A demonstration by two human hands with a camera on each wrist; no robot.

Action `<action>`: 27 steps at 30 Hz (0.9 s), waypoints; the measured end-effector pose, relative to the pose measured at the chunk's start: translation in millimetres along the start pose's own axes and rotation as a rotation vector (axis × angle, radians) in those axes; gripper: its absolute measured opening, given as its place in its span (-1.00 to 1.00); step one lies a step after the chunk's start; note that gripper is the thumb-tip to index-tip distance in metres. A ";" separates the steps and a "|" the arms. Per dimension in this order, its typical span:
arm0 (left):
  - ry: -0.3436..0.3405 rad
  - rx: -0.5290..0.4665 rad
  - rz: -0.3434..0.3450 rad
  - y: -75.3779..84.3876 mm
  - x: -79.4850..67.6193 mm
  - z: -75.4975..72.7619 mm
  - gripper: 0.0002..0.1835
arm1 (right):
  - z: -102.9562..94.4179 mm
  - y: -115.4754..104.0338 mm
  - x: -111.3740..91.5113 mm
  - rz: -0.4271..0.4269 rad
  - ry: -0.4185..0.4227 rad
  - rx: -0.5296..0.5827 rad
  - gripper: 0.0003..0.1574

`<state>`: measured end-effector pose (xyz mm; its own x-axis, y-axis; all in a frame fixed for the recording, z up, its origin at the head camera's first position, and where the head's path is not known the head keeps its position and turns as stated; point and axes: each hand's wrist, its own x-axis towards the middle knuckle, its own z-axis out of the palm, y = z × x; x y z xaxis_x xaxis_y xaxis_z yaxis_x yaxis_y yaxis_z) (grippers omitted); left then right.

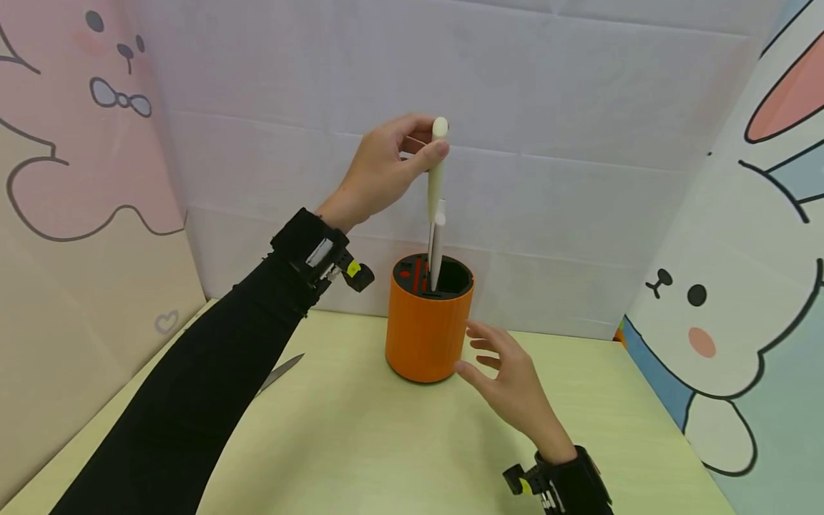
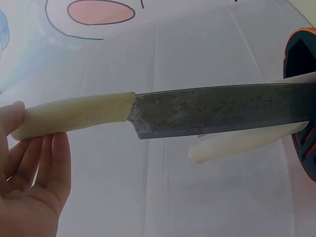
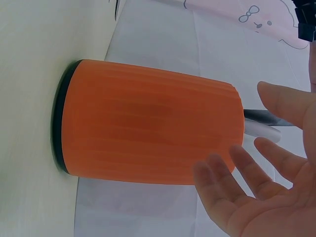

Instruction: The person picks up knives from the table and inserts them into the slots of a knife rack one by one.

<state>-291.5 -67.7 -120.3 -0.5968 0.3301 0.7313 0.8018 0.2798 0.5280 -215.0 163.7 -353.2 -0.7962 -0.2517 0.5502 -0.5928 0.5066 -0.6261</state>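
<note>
With fingers and thumb my left hand (image 1: 384,164) pinches the pale handle of a kitchen knife (image 2: 74,116) near its end. Its broad, stained blade points down into the top of an orange knife block (image 1: 421,336), and the lower end of the blade is hidden. Beside that blade, a white handle (image 2: 242,143) sticks up out of the block. My right hand (image 1: 511,390) is at the block's right side, fingers spread and loosely bent, holding nothing. Black and red slots and a larger dark opening show in the block's top.
Another knife blade (image 1: 281,373) lies on the pale table (image 1: 347,443) at the left, partly covered by my left sleeve (image 1: 212,365). White cloth (image 1: 579,214) hangs close behind the block. Cartoon-printed panels (image 1: 84,164) stand at both sides.
</note>
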 end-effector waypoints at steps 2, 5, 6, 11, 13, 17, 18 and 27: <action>-0.002 -0.007 -0.006 -9.2 3.8 0.6 -0.67 | 0.0 0.2 0.0 0.001 -0.002 0.000 -0.25; -0.005 -0.015 -0.006 -21.4 8.4 1.3 -0.66 | 0.1 0.2 0.0 0.001 -0.003 0.002 -0.25; -0.006 -0.018 -0.005 -24.1 9.3 1.2 -0.66 | 0.2 0.2 -0.1 0.001 -0.004 0.001 -0.25; -0.010 -0.027 -0.015 -27.3 9.4 -0.1 -0.65 | 0.4 0.4 0.0 -0.003 -0.001 -0.002 -0.25; -0.010 -0.029 -0.016 -26.8 8.8 -0.5 -0.64 | 0.3 0.3 0.0 -0.003 -0.002 -0.004 -0.25; -0.011 -0.022 -0.019 -26.1 8.6 -0.3 -0.64 | -0.2 -0.1 0.3 -0.003 -0.005 -0.009 -0.24; -0.011 -0.021 -0.018 -26.2 8.7 -0.1 -0.64 | -0.2 -0.3 0.2 -0.003 -0.006 -0.009 -0.24; -0.004 0.019 0.003 -27.4 9.0 -1.4 -0.63 | -0.2 0.3 -0.1 -0.004 -0.003 -0.007 -0.25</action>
<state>-318.8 -73.6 -127.6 -0.5948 0.3345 0.7310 0.8027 0.2962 0.5176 -215.1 164.1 -353.3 -0.7941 -0.2559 0.5513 -0.5952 0.5113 -0.6200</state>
